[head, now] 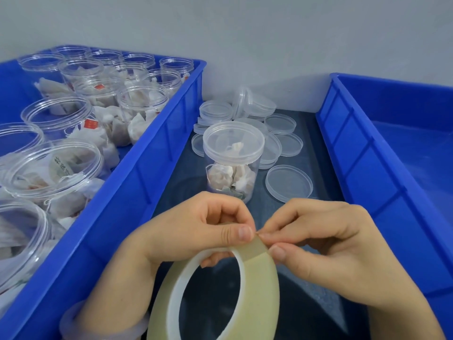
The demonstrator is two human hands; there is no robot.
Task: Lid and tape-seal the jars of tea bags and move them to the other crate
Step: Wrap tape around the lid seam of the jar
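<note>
Two pinching grips, left hand and right hand, hold the tape roll; red tags illegible.

The tape roll runs off the bottom edge. The left hand hides the foot of the lidded jar.
</note>
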